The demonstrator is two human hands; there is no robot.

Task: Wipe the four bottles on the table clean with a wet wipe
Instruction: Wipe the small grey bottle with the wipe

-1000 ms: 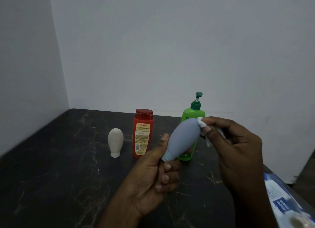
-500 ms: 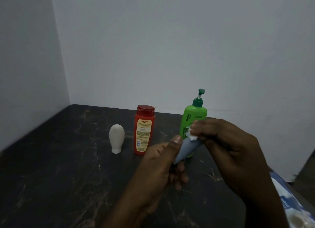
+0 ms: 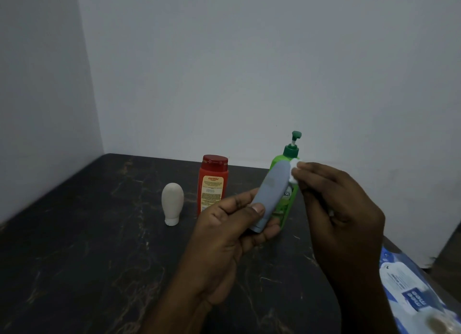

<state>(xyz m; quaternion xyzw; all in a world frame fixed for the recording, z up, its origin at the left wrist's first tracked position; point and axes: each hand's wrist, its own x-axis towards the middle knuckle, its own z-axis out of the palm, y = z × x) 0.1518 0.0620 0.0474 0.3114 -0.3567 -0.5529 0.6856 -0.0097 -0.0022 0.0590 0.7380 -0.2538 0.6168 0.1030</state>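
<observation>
Fingers (image 3: pixel 259 233) of the left hand (image 3: pixel 224 236) curl around the narrow lower end of a grey bottle (image 3: pixel 270 194), with the thumb pressed across its front, so the bottle is lifted off the table and leans up toward the right, just below the frame's centre. Fingertips of the right hand (image 3: pixel 341 209) are bunched together, pinching a small white wet wipe (image 3: pixel 293 170) against the rounded upper end of the grey bottle.

3 other bottles stand upright on the dark marbled table (image 3: pixel 87 246). Directly behind the grey bottle, partly hidden by it, is a green pump bottle (image 3: pixel 287 204) with a dark green pump head. To its left stands a red bottle (image 3: pixel 213 181) with a yellow label, its lower part hidden by the left hand. Further left, apart from the red one, a small white bottle (image 3: pixel 172 204) rests on its cap.

At the lower right corner of the frame, a blue-and-white wipes pack (image 3: pixel 411 291) lies on the table edge.
</observation>
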